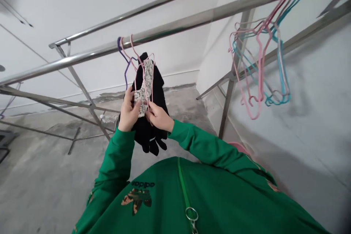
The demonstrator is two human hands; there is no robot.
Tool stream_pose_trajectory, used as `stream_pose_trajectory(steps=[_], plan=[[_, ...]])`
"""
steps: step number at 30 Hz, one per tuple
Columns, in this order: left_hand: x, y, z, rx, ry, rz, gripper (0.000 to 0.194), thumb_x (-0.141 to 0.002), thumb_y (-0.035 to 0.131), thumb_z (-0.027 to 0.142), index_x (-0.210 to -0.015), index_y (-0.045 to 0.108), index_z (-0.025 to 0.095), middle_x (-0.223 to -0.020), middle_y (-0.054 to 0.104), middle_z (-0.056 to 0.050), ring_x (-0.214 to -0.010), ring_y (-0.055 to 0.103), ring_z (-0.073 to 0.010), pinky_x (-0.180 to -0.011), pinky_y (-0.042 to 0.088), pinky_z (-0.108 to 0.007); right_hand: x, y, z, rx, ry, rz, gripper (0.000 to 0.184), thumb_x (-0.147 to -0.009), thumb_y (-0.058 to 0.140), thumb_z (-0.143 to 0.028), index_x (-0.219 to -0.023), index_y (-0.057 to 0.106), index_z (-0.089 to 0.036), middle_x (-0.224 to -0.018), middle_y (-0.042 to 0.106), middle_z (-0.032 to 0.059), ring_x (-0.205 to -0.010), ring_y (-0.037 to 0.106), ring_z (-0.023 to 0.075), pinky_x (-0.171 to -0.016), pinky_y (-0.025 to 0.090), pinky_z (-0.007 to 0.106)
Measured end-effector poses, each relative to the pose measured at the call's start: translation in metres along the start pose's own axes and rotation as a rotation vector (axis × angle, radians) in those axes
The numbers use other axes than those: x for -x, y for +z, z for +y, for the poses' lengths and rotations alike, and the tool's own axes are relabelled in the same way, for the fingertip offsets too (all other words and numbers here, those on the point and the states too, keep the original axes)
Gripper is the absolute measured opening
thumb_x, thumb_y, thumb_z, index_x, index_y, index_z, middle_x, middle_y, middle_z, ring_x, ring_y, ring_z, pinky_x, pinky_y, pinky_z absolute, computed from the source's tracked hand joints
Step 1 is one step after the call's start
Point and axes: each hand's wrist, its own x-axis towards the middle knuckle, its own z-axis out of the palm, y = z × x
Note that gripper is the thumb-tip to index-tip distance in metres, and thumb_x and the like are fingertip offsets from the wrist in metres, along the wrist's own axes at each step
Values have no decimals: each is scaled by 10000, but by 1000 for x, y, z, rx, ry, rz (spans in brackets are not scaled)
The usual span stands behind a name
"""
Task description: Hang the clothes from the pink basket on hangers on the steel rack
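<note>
A grey-and-white patterned sock (148,76) hangs on a pink hanger (137,49) hooked over the metal rail. My left hand (129,111) grips the sock's lower left part, thumb in front and fingers behind. On the other side, my right hand (160,117) is closed in a pinch at the sock's lower right edge, beside the hanger's pink wire; some of its fingertips are hidden. Right behind the sock hangs a black garment (160,97), partly covered by it and by my hands. A purple hanger (126,69) hangs just left of the pink one.
The metal rail (175,29) runs across the rack above my hands. Several pink and blue hangers (260,58) hang in a bunch at its right end. Rack legs (82,87) stand on the grey floor at left. Something pink (238,147) shows low behind my right sleeve.
</note>
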Motion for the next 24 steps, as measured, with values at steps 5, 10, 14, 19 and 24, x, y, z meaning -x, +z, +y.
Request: stream_pose_trajectory(steps=[5,10,14,19,24], plan=[[-1,1,3,64,-137,7,438,-746,647,395,-1102,552,158,-958,649,-62,-870,626,-187,-772,513,-291,30,-42,-10,-346,4,309,326,-870,508,-410,-1074,549,-159,-525,315,-91,-426,262,51,-427,228,202],[10,-4,14,-239,-242,-12,293,-740,608,462,-831,568,187,-694,579,17,-651,549,-145,-595,431,-238,55,-101,-38,-436,61,533,351,-773,614,-416,-993,574,-147,-466,258,-123,-375,190,30,-379,159,187],[22,-14,28,-343,-305,-54,380,-731,586,558,-863,579,202,-690,612,13,-646,575,-171,-585,430,-253,72,-142,-50,-380,22,736,328,-727,652,-385,-942,575,-149,-451,278,-125,-354,196,21,-365,128,179],[44,-18,46,-653,-277,7,307,-774,541,524,-775,537,216,-603,552,-5,-587,535,-198,-538,350,-265,81,-178,-46,-286,4,888,323,-708,655,-404,-899,565,-159,-439,262,-125,-353,207,26,-364,130,175],[72,-15,33,-1002,-109,269,336,-794,549,490,-638,403,231,-546,413,-10,-554,451,-209,-517,203,-271,97,-194,-25,73,-13,963,372,-810,544,-436,-1072,539,-173,-583,432,-47,-474,410,84,-427,333,209]])
